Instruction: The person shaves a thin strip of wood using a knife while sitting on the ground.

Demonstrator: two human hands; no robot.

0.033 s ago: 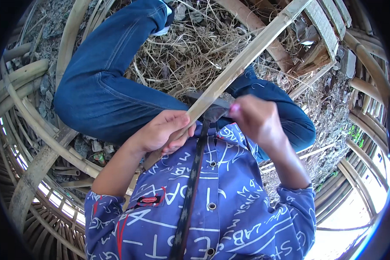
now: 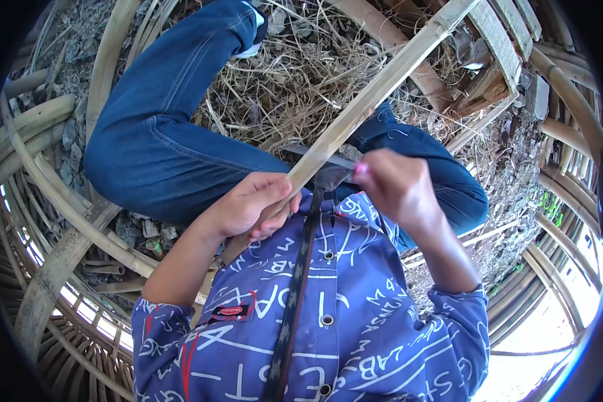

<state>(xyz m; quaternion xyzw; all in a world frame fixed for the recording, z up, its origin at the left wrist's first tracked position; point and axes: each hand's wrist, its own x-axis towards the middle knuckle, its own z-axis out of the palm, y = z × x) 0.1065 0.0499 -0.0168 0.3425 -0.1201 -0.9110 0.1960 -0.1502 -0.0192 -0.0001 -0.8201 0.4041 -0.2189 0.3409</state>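
A long split bamboo strip [image 2: 375, 100] runs slantwise from my lap up to the far right. My left hand [image 2: 251, 204] is closed around its near part, thumb on top. On the right, my right hand [image 2: 398, 184] is a fist, a little smeared by motion, around the pink handle of a knife [image 2: 342, 161]. The knife's grey blade crosses beneath the strip and shows on both sides of it; whether its edge touches the bamboo I cannot tell. A dark strap [image 2: 295, 301] lies down my blue printed shirt, with a dark pouch-like piece [image 2: 331, 177] at its upper end.
My jeans-clad legs [image 2: 187, 151] are bent around the work. Thin shavings [image 2: 281, 94] cover the ground between them. Several flat slats [image 2: 496, 40] and bamboo pieces [image 2: 442, 87] lie at the far right. Curved bamboo poles [image 2: 60, 187] surround me on both sides.
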